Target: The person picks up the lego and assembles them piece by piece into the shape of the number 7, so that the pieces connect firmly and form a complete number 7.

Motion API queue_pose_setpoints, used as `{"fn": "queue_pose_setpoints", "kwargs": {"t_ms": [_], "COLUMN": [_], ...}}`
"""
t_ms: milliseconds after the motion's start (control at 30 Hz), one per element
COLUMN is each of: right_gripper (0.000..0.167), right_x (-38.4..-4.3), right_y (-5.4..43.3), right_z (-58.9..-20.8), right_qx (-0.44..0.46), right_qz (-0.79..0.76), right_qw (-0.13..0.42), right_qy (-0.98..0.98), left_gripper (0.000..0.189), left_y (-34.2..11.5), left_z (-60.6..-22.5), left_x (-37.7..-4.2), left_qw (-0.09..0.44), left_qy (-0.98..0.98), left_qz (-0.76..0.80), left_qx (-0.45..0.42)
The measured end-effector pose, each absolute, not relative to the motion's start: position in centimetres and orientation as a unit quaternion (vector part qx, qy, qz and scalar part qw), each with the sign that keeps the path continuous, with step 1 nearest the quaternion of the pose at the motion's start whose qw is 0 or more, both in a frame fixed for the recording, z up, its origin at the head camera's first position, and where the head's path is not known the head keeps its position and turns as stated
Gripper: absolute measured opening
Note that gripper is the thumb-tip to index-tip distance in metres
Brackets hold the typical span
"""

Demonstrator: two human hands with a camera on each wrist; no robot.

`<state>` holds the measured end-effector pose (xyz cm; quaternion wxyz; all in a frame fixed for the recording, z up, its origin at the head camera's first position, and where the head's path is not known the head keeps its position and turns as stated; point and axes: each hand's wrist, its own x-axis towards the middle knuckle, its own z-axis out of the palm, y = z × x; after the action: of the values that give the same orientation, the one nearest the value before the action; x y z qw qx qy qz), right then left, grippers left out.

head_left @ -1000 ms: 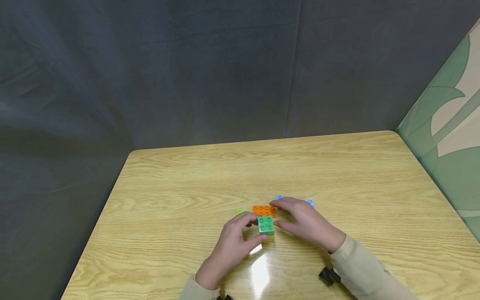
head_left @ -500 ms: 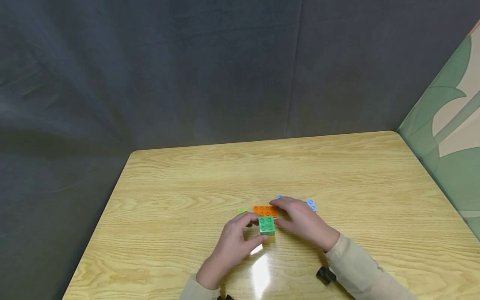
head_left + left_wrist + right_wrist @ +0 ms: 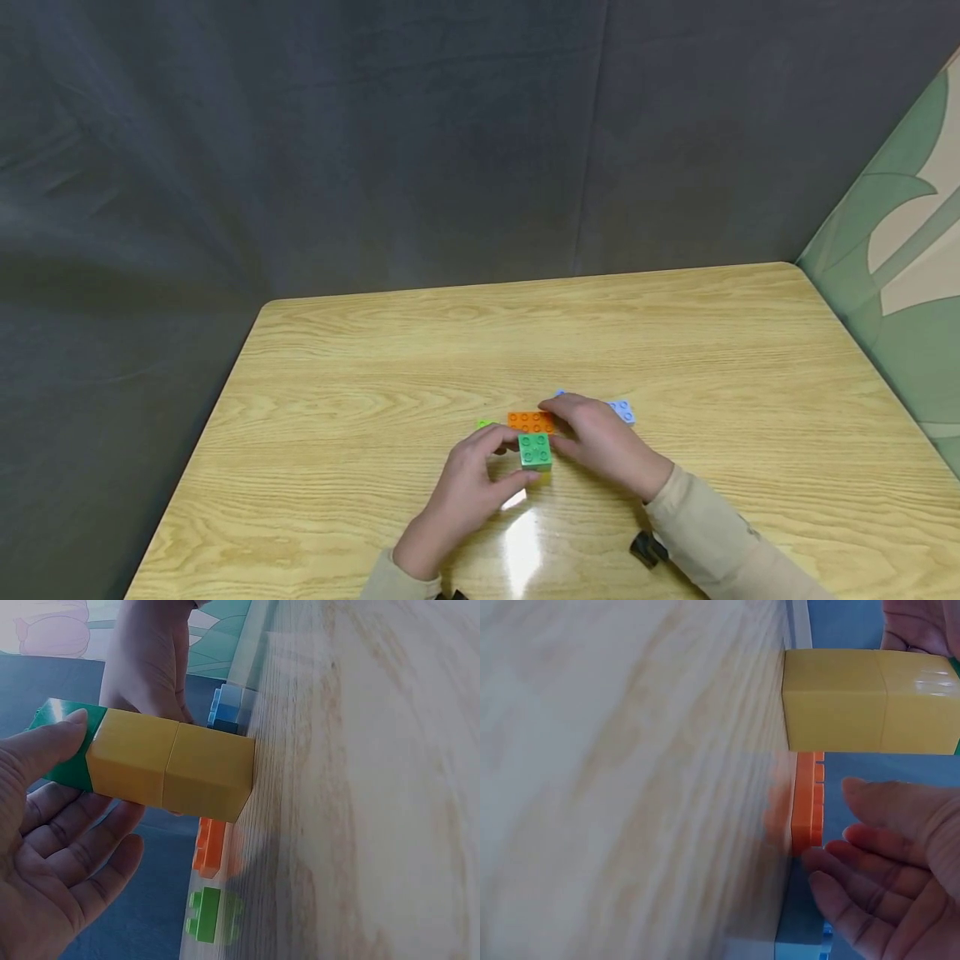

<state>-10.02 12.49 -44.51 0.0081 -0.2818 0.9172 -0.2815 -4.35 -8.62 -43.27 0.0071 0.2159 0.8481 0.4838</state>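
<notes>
A tower of two yellow blocks with a green brick on top stands upright on the table. My left hand holds it by the green brick, thumb on one side and fingers on the other. My right hand hovers just right of the tower with fingers loosely bent and nothing held. Its fingertips lie close to an orange brick; whether they touch it, I cannot tell. Beneath that hand a light blue brick is partly hidden. A lime green brick is mostly covered by my left hand in the head view.
The loose bricks lie low on the wooden table, just beyond the tower. A dark curtain hangs behind the table's far edge. A green and beige patterned surface borders the right side. Black wrist gear sits under the right sleeve.
My right forearm and hand have shifted slightly left, the hand drawing closer to the orange brick and the tower. My left hand keeps the same hold on the green brick.
</notes>
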Motion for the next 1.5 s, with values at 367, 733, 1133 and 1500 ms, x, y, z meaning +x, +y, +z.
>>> {"fn": "queue_pose_setpoints", "kwargs": {"t_ms": [367,733,1133,1500], "right_gripper": [0.032,0.033,0.03,0.024], "right_x": [-10.16,-10.21,-10.25,-10.45], "right_y": [12.04,12.01,11.96,12.0], "right_z": [-44.71,-44.97,-45.0,-45.31], "right_qx": [-0.307,-0.31,-0.315,-0.322], "right_qz": [-0.258,-0.238,-0.21,-0.204], "right_qw": [0.001,0.007,0.002,-0.014], "right_qy": [0.916,0.921,0.925,0.924], "left_gripper": [0.034,0.038,0.042,0.041], "left_y": [-8.61,-8.57,-8.57,-8.58], "left_z": [-43.43,-43.49,-43.2,-42.93], "left_x": [-4.3,-4.29,-4.34,-4.36], "left_qw": [0.0,-0.001,0.01,-0.001], "left_qy": [0.844,0.847,0.846,0.838], "left_qz": [0.49,0.485,0.488,0.501], "left_qx": [0.219,0.218,0.214,0.216]}}
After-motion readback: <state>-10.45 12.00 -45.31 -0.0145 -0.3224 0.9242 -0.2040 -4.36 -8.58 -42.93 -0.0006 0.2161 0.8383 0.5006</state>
